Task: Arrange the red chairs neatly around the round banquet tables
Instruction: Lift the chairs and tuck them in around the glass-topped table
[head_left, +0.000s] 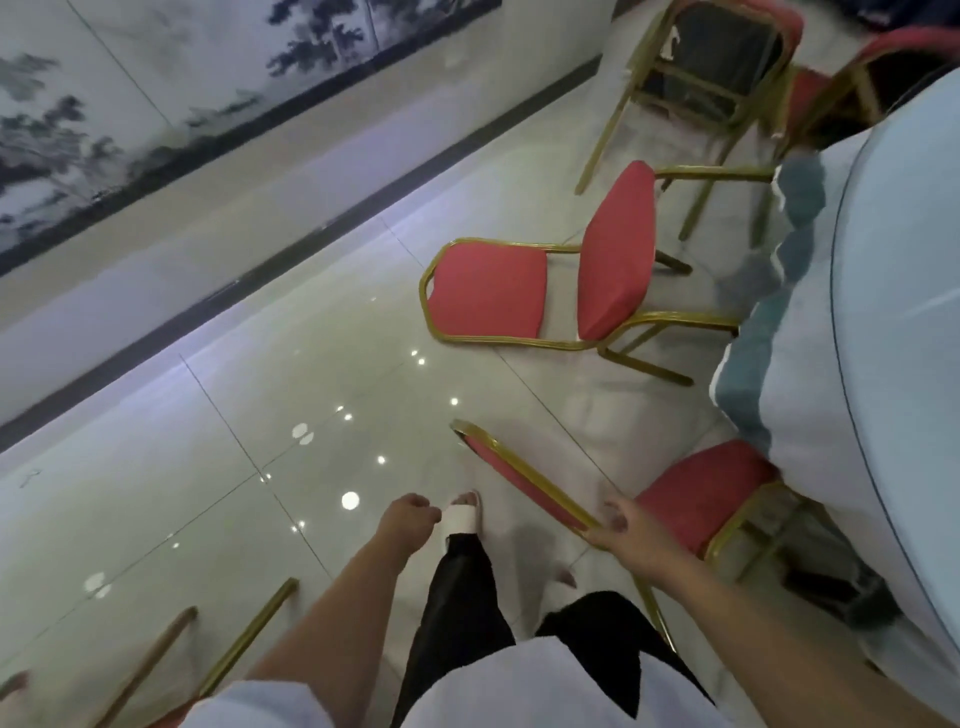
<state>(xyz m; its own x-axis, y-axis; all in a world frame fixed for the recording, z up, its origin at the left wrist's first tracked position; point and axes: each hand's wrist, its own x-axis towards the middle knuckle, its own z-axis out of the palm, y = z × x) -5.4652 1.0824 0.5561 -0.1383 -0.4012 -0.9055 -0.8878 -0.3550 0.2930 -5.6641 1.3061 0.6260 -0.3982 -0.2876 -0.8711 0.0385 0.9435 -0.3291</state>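
Chair in grasp: nearest red chair (691, 499), lower right of the frame, its gold-framed back running diagonally from the centre down to the right hand, its seat tucked against the tablecloth.
Right hand (621, 530): curled round the gold top rail of that chair's back, thumb on the near side.
Left hand (408, 519): lower centre, fingers curled in loosely, holding nothing, apart from the chair.
Second chair (550, 291): centre right, red seat and back, its legs pointing toward the surface.
Farther chairs (722, 67): upper right, gold frames, dark undersides showing; how they stand I cannot tell.
Surface (893, 291): round banquet table along the right edge, draped in pale blue cloth with a teal scalloped skirt.
Floor (260, 441): glossy pale tiles with light reflections.
Person: black trousers, white top, white sandal (465, 512) on the forward foot.
Lower left: gold chair legs (249, 639), partly cut off.
Wall (156, 93): upper left, ink landscape mural above a dark skirting band.
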